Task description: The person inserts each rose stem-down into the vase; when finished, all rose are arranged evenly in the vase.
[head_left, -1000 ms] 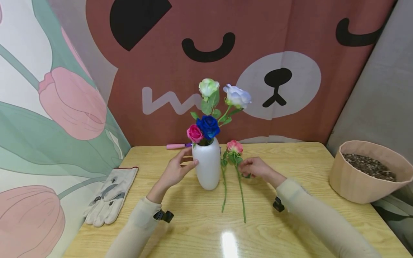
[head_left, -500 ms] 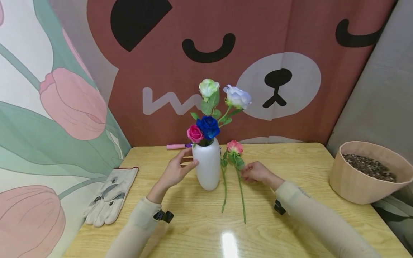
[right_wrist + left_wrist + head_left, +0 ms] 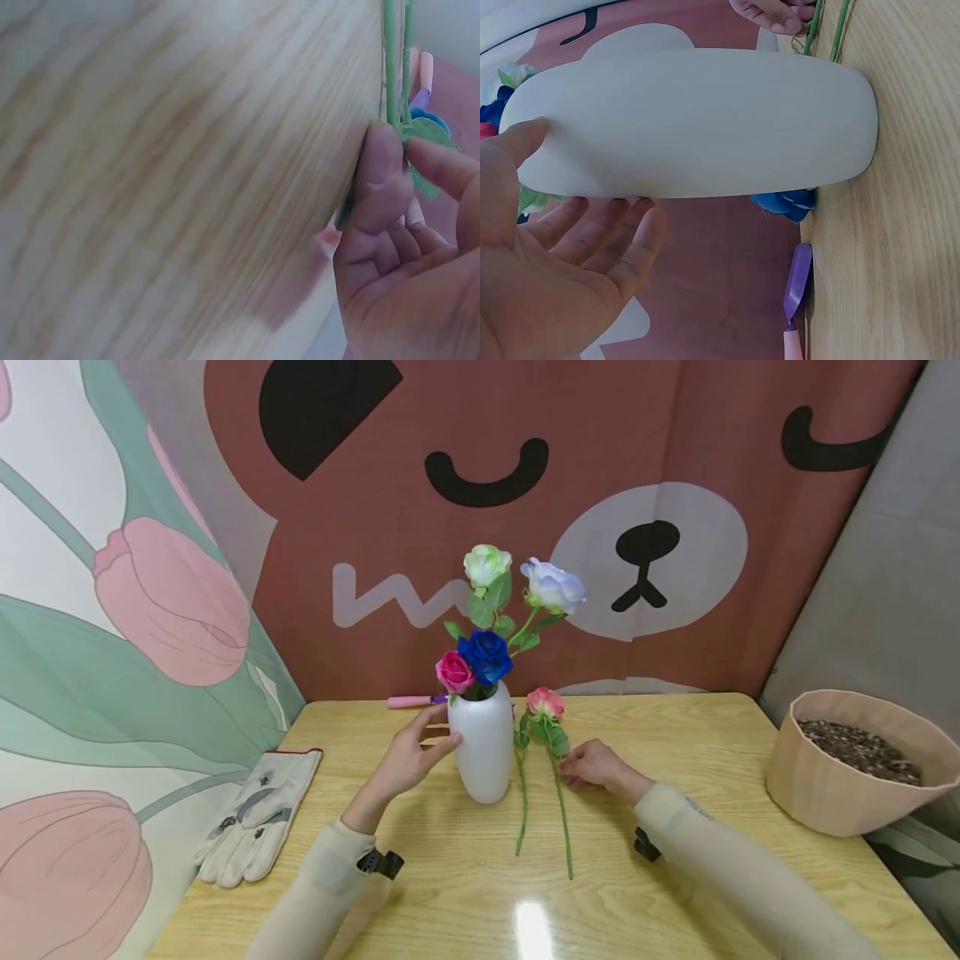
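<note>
A white vase (image 3: pixel 482 747) stands upright on the wooden table, holding a magenta rose (image 3: pixel 454 672), a dark blue rose (image 3: pixel 486 657), a pale green rose (image 3: pixel 487 565) and a pale blue rose (image 3: pixel 553 585). My left hand (image 3: pixel 412 756) holds the vase's left side, thumb in front and fingers curved behind. A pink rose (image 3: pixel 545 702) lies right of the vase. My right hand (image 3: pixel 596 766) pinches its stem below the leaves, fingertips (image 3: pixel 381 142) against the green. Beside it lies another stem (image 3: pixel 522 818); blue petals (image 3: pixel 786 202) show behind the vase.
Grey-white work gloves (image 3: pixel 258 818) lie at the table's left edge. Behind the vase is a small purple tool with a pink handle (image 3: pixel 408 702). At the right stands a beige fabric pot (image 3: pixel 817 785) with dark soil. A printed curtain (image 3: pixel 397 527) hangs behind.
My right hand has shifted slightly lower along the pink rose's stem, and its fingers have come in to the stem. The left hand and the vase have stayed in place.
</note>
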Motion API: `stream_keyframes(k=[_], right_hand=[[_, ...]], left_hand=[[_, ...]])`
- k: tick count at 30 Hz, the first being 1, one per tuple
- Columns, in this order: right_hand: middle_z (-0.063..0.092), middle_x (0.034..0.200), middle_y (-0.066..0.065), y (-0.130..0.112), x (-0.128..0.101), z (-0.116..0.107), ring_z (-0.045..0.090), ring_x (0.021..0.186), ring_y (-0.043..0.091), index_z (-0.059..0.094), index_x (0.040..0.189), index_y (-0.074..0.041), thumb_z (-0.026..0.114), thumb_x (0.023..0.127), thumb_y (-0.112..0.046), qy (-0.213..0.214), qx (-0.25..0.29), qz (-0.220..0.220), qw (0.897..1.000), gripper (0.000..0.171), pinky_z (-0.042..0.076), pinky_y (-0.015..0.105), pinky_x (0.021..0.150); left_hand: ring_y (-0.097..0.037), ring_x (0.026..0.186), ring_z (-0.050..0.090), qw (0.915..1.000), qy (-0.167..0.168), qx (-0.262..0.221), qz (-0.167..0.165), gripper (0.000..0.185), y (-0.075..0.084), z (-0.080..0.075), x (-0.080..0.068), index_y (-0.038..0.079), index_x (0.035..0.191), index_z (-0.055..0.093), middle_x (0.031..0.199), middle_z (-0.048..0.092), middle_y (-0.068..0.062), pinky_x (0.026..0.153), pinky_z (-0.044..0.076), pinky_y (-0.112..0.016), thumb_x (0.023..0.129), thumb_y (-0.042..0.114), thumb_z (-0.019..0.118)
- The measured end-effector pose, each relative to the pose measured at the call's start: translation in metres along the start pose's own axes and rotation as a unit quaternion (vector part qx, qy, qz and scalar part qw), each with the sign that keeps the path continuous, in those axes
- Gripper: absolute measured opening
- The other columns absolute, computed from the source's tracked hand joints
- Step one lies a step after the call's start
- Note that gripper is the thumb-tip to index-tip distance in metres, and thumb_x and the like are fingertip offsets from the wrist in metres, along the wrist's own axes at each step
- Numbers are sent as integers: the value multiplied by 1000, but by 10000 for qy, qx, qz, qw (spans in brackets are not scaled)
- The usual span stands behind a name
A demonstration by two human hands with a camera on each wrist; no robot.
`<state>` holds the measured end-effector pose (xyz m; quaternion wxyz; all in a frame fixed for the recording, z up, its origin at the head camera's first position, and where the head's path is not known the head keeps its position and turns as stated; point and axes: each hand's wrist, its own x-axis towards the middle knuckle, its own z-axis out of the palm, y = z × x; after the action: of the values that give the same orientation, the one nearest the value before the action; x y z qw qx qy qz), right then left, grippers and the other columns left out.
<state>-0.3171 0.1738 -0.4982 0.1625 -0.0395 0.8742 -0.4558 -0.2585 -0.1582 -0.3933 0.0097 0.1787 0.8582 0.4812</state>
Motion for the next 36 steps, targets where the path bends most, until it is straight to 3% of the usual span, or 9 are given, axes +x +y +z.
stream_keyframes(k=[4,11,21,27,32,36], right_hand=[[75,83,10,1,2,2,71,65,13,73,100,4,63,95,-16,44,264,106,9996,22,57,27,58],[72,83,11,0,4,1,69,66,14,68,104,5,59,97,-15,-39,913,487,9946,24,58,27,58],[71,72,8,2,2,-2,68,61,12,72,102,6,65,93,-12,-294,945,255,9948,22,57,25,57],[69,72,5,1,2,-5,66,60,10,68,105,10,65,94,-9,-530,1241,275,9905,23,57,22,56],[70,75,6,-2,-3,-10,66,62,9,65,117,11,63,96,-10,-583,1349,234,9889,30,57,21,58],[72,84,11,-5,-6,-14,66,67,9,59,126,13,59,99,-11,-591,1391,110,9884,37,58,21,61]], left_hand=[[-45,129,54,10000,-1,-25,96,58,17,-3,-8,9,150,40,145,52,-20,101,52,-55,99,25,63],[-40,129,56,9997,136,-14,207,58,-18,2,6,24,148,44,143,55,-10,101,53,-54,96,40,66],[-39,132,54,9997,157,-61,181,60,-19,3,7,19,150,41,145,53,-14,105,49,-57,97,32,66],[-43,132,53,9999,54,-29,111,60,-8,1,4,12,152,39,146,52,-19,104,50,-56,99,26,64],[-38,132,53,9997,80,15,233,57,13,-1,-5,8,149,43,143,55,-19,106,49,-54,99,24,64],[-40,132,52,9996,96,-20,253,57,16,-2,-8,8,149,42,143,54,-20,107,47,-56,99,24,64]])
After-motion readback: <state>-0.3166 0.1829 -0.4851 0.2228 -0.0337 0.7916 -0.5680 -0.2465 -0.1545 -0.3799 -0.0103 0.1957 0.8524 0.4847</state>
